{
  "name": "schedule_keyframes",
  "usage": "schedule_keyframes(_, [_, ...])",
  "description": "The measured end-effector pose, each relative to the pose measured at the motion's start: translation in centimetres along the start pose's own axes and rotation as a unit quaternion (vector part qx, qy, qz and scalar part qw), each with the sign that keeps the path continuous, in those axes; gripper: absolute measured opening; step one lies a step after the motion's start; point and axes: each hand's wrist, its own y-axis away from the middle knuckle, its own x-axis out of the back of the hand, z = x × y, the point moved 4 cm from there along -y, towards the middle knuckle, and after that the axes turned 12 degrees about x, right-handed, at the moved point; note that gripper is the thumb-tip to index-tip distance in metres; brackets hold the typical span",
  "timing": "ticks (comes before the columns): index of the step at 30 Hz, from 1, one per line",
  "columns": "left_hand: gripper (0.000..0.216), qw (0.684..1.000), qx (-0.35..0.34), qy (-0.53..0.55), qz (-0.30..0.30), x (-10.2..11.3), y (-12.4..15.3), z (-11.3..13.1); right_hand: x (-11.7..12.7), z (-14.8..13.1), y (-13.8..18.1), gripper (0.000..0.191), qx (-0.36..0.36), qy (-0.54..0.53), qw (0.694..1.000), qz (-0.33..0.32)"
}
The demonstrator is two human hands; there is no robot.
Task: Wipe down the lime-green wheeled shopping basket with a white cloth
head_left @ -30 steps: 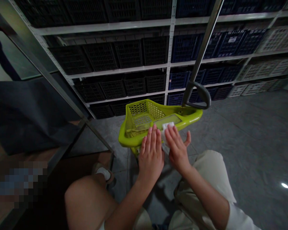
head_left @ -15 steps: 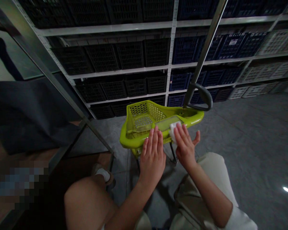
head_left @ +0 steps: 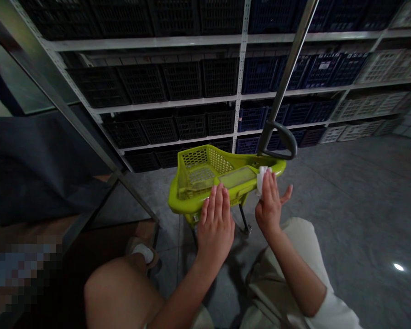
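Two bare hands, backs uppermost. Right hand [head_left: 269, 210]: fingers laid flat, one digit splayed out to the right; one white cloth [head_left: 260, 177], crumpled, under and just left of the fingertips, against the near rim towards its right end; whether the hand also pinches it cannot be told, the palm side being hidden. Left hand [head_left: 215, 230]: fingers straight, side by side, tips over the near rim left of the cloth and apart from it; thumb mostly out of sight. One yellow-green basket cart [head_left: 180, 206], beyond and beneath the fingers, its perforated basket to the left; part of the near rim covered by the left fingertips, undercarriage partly behind the hands. One pale rectangular panel [head_left: 237, 177], set in the rim between the two sets of fingertips. One grey loop handle [head_left: 290, 139], beyond the right hand, at the foot of one metal pole [head_left: 291, 66], cut off at the top edge. Shelving [head_left: 239, 80] behind: four black crates [head_left: 183, 81] in the left bay's second visible row; blue crates [head_left: 321, 71] and pale crates [head_left: 380, 66] farther right, too dim to count surely. One shoe [head_left: 152, 258], lower left, in shadow; one pixelated patch [head_left: 23, 265], contents unreadable.
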Motion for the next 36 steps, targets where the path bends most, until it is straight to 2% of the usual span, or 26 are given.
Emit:
schedule_keyframes(3, [0.082,1.0,0.004,0.002,0.0,0.0,0.0,0.1,-0.4,-1.6,0.0,0.077,0.1,-0.041,0.992,-0.06])
schedule_keyframes(5, [0.08,1.0,0.004,0.004,0.0,0.1,-0.1,0.2,-0.4,-2.0,-0.2,0.076,0.145,-0.053,0.986,-0.069])
schedule_keyframes(6, [0.079,1.0,0.004,0.005,-0.002,0.1,-0.1,0.2,-0.4,-1.8,-0.4,0.077,0.136,-0.047,0.988,-0.055])
schedule_keyframes(10, [0.076,1.0,0.004,0.013,-0.007,0.3,-0.2,0.3,-0.1,-0.4,-1.3,0.079,0.018,-0.014,1.0,0.0])
schedule_keyframes(11, [0.076,1.0,0.005,0.016,-0.005,0.4,-0.2,0.3,-0.1,-0.7,-1.4,0.079,0.026,-0.021,0.999,-0.009])
schedule_keyframes(15, [0.077,1.0,0.006,0.02,0.002,0.7,-0.2,0.1,0.0,-2.3,-1.1,0.075,0.16,-0.065,0.983,-0.066])
schedule_keyframes(17, [0.076,1.0,0.007,0.016,-0.002,0.7,-0.1,0.1,0.3,-1.2,-1.0,0.075,0.127,-0.051,0.99,-0.04])
schedule_keyframes(20, [0.074,1.0,0.008,0.011,-0.01,0.5,-0.1,0.1,0.6,0.6,-1.2,0.077,-0.021,-0.01,1.0,0.007])
schedule_keyframes(21, [0.075,1.0,0.007,0.01,-0.008,0.5,-0.1,0.2,0.6,0.4,-1.3,0.077,-0.044,-0.009,0.999,0.005])
schedule_keyframes(23, [0.075,1.0,0.007,0.01,-0.001,0.4,-0.1,0.2,0.5,-1.3,-1.6,0.078,-0.014,-0.034,0.999,-0.028])
schedule_keyframes(25, [0.074,1.0,0.008,0.013,0.011,0.3,0.0,0.1,0.4,-3.3,-1.7,0.078,0.069,-0.072,0.993,-0.069])
schedule_keyframes(27, [0.073,1.0,0.008,0.013,0.013,0.3,0.0,0.1,0.4,-3.9,-1.7,0.079,0.111,-0.082,0.987,-0.079])
schedule_keyframes(29, [0.073,1.0,0.003,0.01,0.005,0.3,0.0,0.1,0.6,-2.9,-1.6,0.081,0.067,-0.055,0.995,-0.047])
schedule_keyframes(32, [0.073,1.0,0.002,0.005,-0.003,0.2,-0.1,0.2,0.7,-1.5,-1.4,0.084,-0.058,-0.002,0.998,-0.009])
schedule_keyframes(34, [0.073,1.0,0.002,0.006,-0.001,0.1,-0.1,0.3,0.5,-2.4,-1.4,0.084,-0.047,-0.012,0.998,-0.042])
schedule_keyframes(36, [0.073,1.0,0.001,0.009,0.003,0.1,-0.1,0.3,0.3,-3.6,-1.4,0.084,0.034,-0.048,0.994,-0.087])
